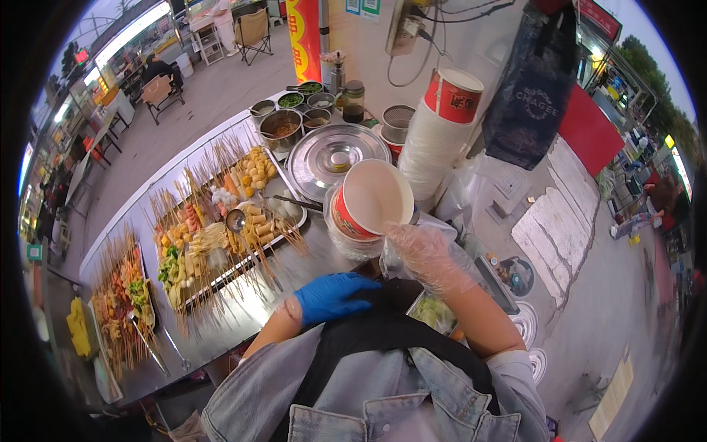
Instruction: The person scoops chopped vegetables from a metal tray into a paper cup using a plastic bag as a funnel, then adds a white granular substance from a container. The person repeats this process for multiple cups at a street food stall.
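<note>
My right hand (pixel 433 257), in a clear plastic glove, has its fingers at the near rim of a red-and-white paper cup (pixel 353 207); the fingertips are partly hidden. The cup is tilted over a plastic-wrapped stack, and its pale inside shows. In a blue glove, my left hand (pixel 337 298) lies against the black apron (pixel 386 326), fingers spread and holding nothing. Left of the cup, a tray of skewered food (pixel 298 221) carries a metal ladle (pixel 236 221). Behind the cup is a round steel lid (pixel 309 160).
Steel pots of condiments (pixel 280 130) stand beyond the tray, beside a glass jar (pixel 353 102). A tall wrapped stack of paper cups (pixel 436 138) rises behind the tilted cup. Another tray of skewers (pixel 99 348) lies far left. A dark bag (pixel 530 99) hangs at the right.
</note>
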Tool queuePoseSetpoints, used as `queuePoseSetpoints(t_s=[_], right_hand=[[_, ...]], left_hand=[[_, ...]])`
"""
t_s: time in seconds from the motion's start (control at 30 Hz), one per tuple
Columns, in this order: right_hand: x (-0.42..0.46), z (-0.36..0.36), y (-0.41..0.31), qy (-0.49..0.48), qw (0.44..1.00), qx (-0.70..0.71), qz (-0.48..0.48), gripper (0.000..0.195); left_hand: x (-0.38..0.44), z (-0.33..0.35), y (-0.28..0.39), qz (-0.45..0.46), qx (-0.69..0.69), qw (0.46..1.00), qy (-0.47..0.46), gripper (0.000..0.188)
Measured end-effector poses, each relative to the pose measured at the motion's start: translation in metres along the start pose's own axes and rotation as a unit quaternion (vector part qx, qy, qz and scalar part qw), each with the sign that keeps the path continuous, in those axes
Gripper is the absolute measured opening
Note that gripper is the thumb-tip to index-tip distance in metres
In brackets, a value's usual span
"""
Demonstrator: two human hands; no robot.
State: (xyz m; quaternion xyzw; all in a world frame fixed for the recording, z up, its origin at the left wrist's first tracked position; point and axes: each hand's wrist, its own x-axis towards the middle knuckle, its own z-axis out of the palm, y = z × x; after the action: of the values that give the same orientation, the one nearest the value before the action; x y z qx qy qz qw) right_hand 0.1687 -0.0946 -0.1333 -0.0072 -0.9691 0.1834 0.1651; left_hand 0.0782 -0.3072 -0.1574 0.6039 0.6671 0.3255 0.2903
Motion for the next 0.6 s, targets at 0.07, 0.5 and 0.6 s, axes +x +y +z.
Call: queuePoseSetpoints(t_s=[0.07,0.5,0.6], right_hand=[[0.011,-0.005,-0.007,-0.027,0.998,-0.056,-0.016,0.019],[-0.01,-0.035,0.013,0.168,0.979,0.081,0.082,0.021],[-0.039,-0.057,0.02,0.238,0.919,0.213,0.231,0.025]], left_hand=[[-0.011,-0.003,-0.006,-0.013,-0.041,0.999,0.019,0.038],[0.016,-0.04,0.037,0.078,-0.425,0.892,0.133,0.037],[0.054,-0.013,0.049,0.073,-0.368,0.915,0.148,0.061]])
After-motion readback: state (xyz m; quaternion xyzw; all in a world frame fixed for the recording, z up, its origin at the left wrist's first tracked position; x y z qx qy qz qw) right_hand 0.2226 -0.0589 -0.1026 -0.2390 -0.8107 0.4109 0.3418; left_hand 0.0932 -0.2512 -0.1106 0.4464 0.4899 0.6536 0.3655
